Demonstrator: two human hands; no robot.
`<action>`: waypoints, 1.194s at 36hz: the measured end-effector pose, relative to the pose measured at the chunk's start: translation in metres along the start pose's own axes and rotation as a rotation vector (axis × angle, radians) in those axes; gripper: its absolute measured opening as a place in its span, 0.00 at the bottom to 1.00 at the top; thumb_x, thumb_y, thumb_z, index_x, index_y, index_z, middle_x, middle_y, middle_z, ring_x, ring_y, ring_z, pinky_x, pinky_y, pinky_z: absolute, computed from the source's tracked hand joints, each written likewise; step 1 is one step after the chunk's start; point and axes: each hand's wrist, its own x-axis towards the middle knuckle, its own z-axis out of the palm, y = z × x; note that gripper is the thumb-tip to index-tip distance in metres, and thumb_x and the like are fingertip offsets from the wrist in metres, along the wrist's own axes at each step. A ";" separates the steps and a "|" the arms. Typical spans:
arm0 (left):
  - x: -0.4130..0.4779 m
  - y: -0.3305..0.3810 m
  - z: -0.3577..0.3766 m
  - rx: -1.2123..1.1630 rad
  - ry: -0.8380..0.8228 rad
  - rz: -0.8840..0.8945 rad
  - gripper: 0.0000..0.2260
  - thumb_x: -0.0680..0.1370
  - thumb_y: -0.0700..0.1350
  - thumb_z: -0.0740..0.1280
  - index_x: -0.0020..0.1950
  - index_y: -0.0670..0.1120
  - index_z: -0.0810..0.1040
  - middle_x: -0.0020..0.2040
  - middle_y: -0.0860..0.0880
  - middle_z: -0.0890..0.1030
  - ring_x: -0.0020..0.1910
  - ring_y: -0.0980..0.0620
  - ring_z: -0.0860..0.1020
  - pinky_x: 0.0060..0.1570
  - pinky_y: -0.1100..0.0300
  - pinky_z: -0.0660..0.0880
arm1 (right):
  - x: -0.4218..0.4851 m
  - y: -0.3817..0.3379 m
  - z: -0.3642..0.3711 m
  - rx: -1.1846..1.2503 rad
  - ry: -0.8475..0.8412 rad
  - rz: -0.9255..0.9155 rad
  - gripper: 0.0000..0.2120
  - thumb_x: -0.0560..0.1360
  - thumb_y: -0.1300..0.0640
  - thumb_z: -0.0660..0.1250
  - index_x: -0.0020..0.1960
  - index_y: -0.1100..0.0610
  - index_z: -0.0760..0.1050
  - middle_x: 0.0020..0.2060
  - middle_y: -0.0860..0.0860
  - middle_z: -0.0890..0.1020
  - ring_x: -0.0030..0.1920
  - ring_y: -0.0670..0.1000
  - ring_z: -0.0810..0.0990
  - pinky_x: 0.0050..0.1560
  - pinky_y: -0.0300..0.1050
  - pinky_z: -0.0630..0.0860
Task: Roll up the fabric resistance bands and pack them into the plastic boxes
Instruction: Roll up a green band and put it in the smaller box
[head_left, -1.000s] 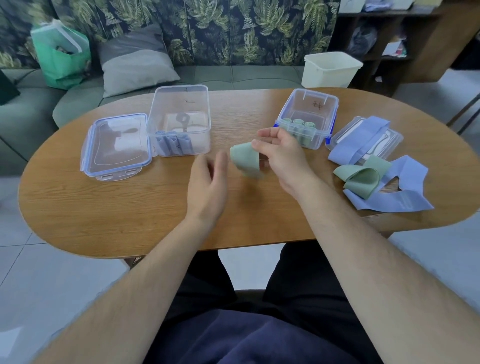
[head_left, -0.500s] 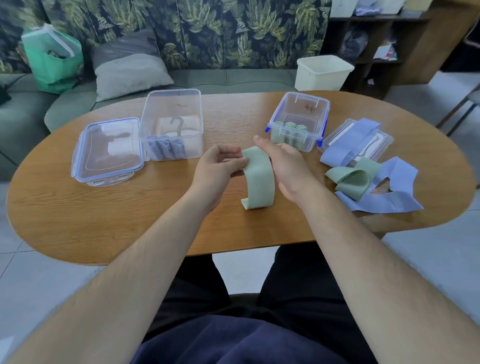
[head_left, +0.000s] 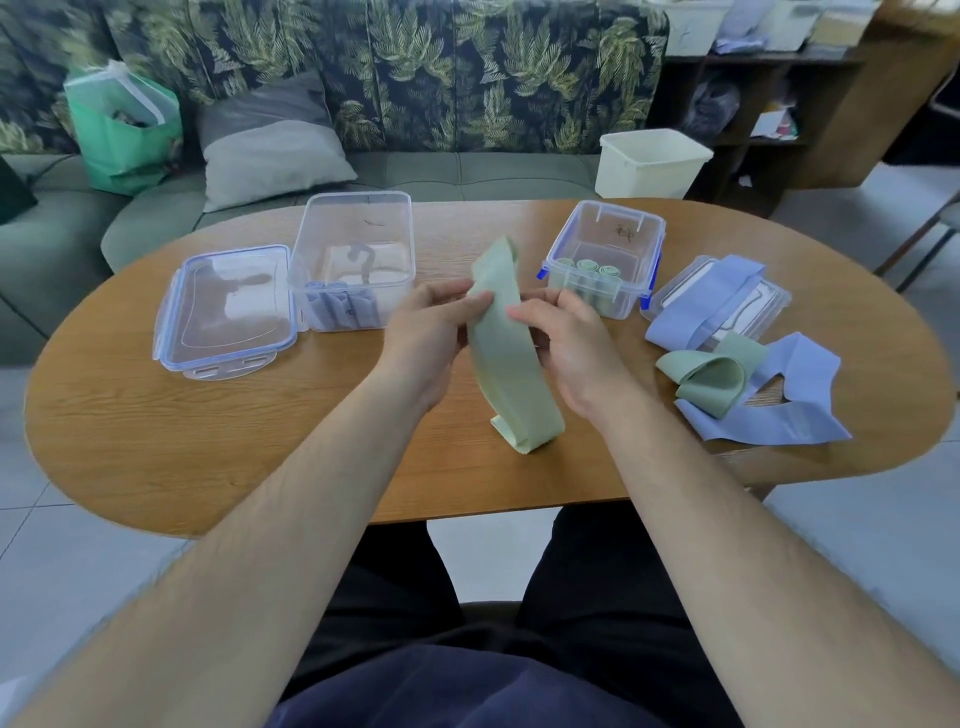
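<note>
Raised since the earlier frame, the green band (head_left: 511, 374) stands at frame centre, its upper part pinched by left hand (head_left: 426, 332) and right hand (head_left: 571, 343). It looks soft, light and limp, so rolling is best started from one end.

A home living room: leaf-print sofa (head_left: 395, 67), cushion (head_left: 270, 150), oval wooden table (head_left: 208, 441).

One view only: a wide-angle camera worn on the head, faced forward and down. Aim centred on the pale green fabric band (head_left: 506, 374) between left hand (head_left: 431, 332) and right hand (head_left: 566, 338), near the lens. Oval wooden table (head_left: 156, 441) spanned mid-frame. The person's dark-clothed lap (head_left: 493, 675) filled the bottom edge. Top of frame reached the grey-green sofa with leaf-print back (head_left: 467, 171) beyond the table's far side. Frame edges bowed.
</note>
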 end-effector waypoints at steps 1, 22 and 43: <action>-0.001 0.000 0.001 0.035 -0.013 0.040 0.13 0.74 0.33 0.74 0.57 0.41 0.78 0.53 0.41 0.82 0.49 0.47 0.82 0.47 0.57 0.79 | 0.002 -0.003 0.001 -0.012 0.000 -0.017 0.20 0.68 0.50 0.75 0.55 0.59 0.78 0.46 0.57 0.85 0.45 0.55 0.83 0.49 0.53 0.79; -0.048 0.082 0.030 0.380 -0.190 0.301 0.08 0.83 0.49 0.65 0.54 0.45 0.79 0.39 0.48 0.84 0.32 0.47 0.81 0.27 0.58 0.74 | -0.017 -0.084 0.010 -0.259 0.044 -0.385 0.10 0.81 0.51 0.67 0.49 0.56 0.83 0.40 0.51 0.86 0.40 0.49 0.84 0.39 0.45 0.77; -0.039 0.067 0.018 0.570 -0.172 0.075 0.10 0.83 0.50 0.63 0.47 0.46 0.71 0.40 0.45 0.78 0.35 0.49 0.78 0.27 0.60 0.74 | -0.024 -0.081 0.027 -0.312 -0.064 -0.019 0.07 0.82 0.56 0.65 0.50 0.59 0.75 0.38 0.55 0.82 0.31 0.50 0.82 0.27 0.43 0.77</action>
